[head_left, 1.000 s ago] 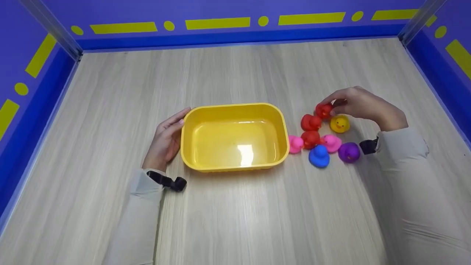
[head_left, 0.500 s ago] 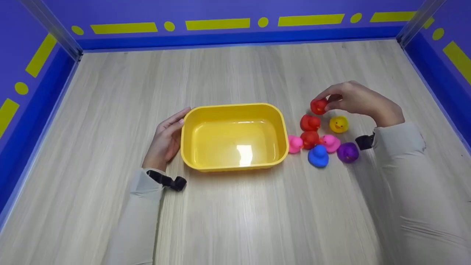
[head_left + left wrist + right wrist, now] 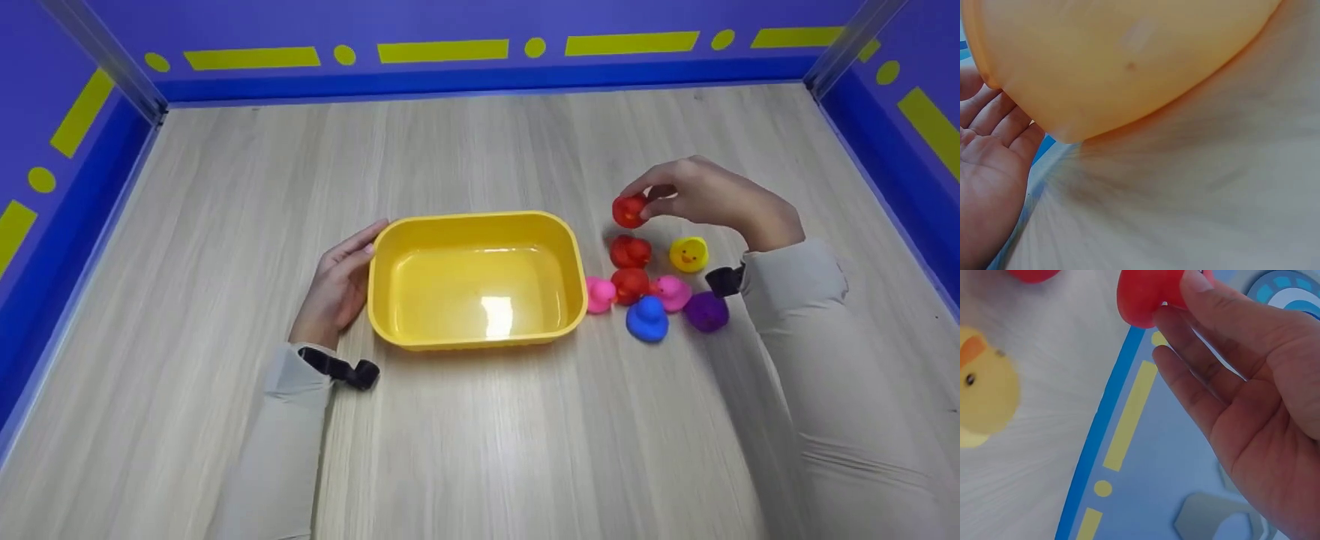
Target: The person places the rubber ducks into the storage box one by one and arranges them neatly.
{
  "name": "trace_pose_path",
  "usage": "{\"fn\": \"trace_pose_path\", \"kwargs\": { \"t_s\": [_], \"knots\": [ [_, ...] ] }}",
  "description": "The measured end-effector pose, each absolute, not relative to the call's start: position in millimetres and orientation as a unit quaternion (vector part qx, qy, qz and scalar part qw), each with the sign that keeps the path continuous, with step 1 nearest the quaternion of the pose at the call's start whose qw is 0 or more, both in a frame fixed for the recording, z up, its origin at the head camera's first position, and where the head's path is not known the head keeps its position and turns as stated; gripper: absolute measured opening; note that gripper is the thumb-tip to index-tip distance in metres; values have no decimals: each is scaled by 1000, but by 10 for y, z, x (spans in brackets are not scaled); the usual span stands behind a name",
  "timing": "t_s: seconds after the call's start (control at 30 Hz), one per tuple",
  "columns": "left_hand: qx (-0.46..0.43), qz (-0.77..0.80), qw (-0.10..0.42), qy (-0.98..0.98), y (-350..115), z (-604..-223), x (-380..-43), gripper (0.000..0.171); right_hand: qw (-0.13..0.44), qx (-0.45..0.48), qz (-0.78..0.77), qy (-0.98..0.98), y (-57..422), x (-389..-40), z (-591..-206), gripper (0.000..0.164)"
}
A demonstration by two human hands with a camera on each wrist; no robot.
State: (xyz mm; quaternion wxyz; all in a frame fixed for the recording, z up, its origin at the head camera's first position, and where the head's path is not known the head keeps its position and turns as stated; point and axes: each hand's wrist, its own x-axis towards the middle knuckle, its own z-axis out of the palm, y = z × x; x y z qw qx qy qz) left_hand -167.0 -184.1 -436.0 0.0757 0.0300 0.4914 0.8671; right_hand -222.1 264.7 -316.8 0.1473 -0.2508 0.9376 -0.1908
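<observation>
A yellow plastic tub [image 3: 480, 341] sits in the middle of the table. My left hand [image 3: 337, 285] rests against its left side, thumb and fairly straight fingers touching the outer wall near the rim. In the left wrist view, the tub [image 3: 1129, 67] hides part of those fingertips. Thumb and fingers of my right hand [image 3: 709, 191] pinch a red rubber duck [image 3: 628, 211], raised above the table to the right of the tub's far corner. The right wrist view shows this duck [image 3: 1143, 298] at the fingertips, cut off by the top edge.
Below the right hand lie two red ducks [image 3: 630, 251], a yellow duck [image 3: 688, 255], two pink ducks [image 3: 671, 292], a blue duck [image 3: 647, 319] and a purple duck [image 3: 706, 311]. One pink duck touches or nearly touches the tub. Blue-purple walls [image 3: 450, 79] enclose the table.
My right hand has lifted the red duck from the group and carried it left and slightly away, toward the tub. The left hand and the tub have stayed put.
</observation>
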Motion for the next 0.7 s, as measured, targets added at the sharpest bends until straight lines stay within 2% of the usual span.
{"fn": "trace_pose_path", "kwargs": {
  "t_s": [0.43,0.7],
  "knots": [
    [33,862,66,502,-1843,-4362,-1669,48,120,-302,-177,929,2282,-2266,-3035,33],
    [28,864,63,498,-1828,-4370,-1670,46,123,-318,-182,922,2046,-2267,-2987,33]
  ]
}}
